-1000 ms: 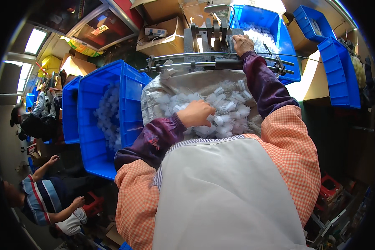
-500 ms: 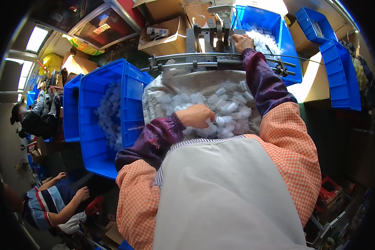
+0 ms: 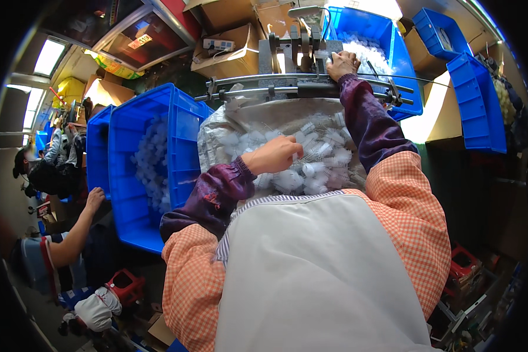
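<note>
A pale sheet is spread in front of me, heaped with small translucent white plastic pieces that have comb-like thin prongs. Above that heap hovers my left hand, fingers curled together; whatever they pinch is too small to make out. Farther off, my right hand is at the right side of a dark metal bench machine, its fingers bent over something small that I cannot identify. Two metal rods run across the machine's near side, below my right hand.
On the left, a large blue crate holds more white pieces. Another blue crate with white pieces stands behind the machine at right. Cardboard boxes sit at the back. A co-worker's arm reaches in at left, near the crates.
My left hand has lifted slightly up and away from the heap, fingers drawn together. My right hand stays at the machine, its fingers shifted a little. The co-worker's arm at left has moved toward the crates.
</note>
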Action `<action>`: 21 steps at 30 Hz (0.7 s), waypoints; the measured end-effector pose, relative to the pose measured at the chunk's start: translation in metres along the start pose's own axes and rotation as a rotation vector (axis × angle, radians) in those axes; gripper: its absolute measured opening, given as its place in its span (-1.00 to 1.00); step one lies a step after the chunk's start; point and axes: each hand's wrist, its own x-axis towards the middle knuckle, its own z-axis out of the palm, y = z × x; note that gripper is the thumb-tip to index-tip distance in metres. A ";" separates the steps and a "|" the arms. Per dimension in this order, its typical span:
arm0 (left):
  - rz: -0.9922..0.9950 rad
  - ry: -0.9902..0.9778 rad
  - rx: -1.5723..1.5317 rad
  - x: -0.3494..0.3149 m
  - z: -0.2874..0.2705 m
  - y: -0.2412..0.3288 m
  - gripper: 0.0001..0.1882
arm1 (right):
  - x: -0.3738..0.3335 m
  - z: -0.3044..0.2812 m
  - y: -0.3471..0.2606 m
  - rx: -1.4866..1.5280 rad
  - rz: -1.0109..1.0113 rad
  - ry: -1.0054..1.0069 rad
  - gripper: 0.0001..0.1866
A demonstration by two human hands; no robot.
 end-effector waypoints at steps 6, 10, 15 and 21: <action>-0.026 0.109 -0.053 0.003 -0.013 0.008 -0.78 | -0.003 0.012 -0.044 -0.033 -0.087 0.060 -0.67; -0.001 0.136 -0.055 -0.003 -0.028 0.005 -0.79 | -0.003 0.011 -0.041 -0.046 -0.122 0.069 -0.67; -0.123 0.187 -0.170 -0.021 -0.066 0.006 -0.78 | -0.001 0.005 -0.014 -0.085 -0.099 0.034 -0.67; -0.147 0.312 -0.310 -0.016 -0.071 0.007 -0.79 | 0.018 0.009 0.030 0.071 -0.087 -0.025 -0.71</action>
